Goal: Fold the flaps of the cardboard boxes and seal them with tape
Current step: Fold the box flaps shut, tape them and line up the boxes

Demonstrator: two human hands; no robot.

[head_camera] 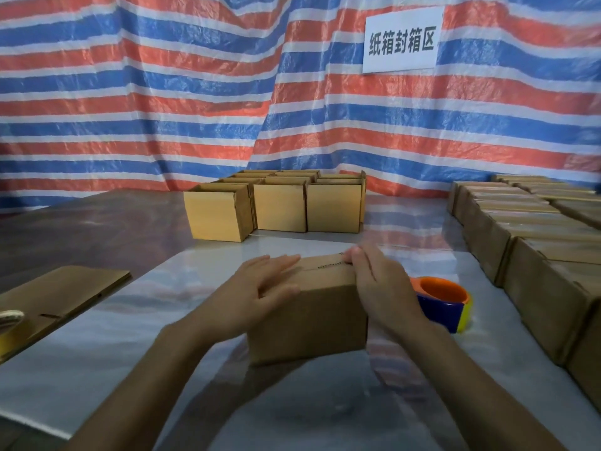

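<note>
Left hand: the left hand [260, 284] lies flat on the left part of the top of the cardboard box [309, 320], fingers straight and close together, thumb down on the near face; it grips nothing.
Right hand: the right hand [377, 281] rests along the right end of the box top, fingers stretched toward the far edge and pressing down, not curled round anything.
Cardboard box: it stands on the counter [97, 353] under both hands, top flaps folded down. A thin, dark, dashed line runs across the top between the hands; I cannot tell whether tape covers it.
Tape dispenser: the orange, blue and yellow tape dispenser [445, 304] sits just right of the box, partly hidden behind the right wrist.
Flat cardboard: a flattened sheet [65, 294] lies well to the left of the box.
Tape roll: a roll of tape [9, 320] shows at the picture's edge, farther left of the box than the sheet.
Open boxes: a cluster of open-topped boxes [279, 206] stands beyond the box, well apart from it.
Closed boxes: rows of closed boxes [487, 242] run along the right of the box, past the dispenser.
Backdrop: a red, blue and white striped tarp [162, 92] hangs behind the open boxes, with a white sign [403, 40] on it.
</note>
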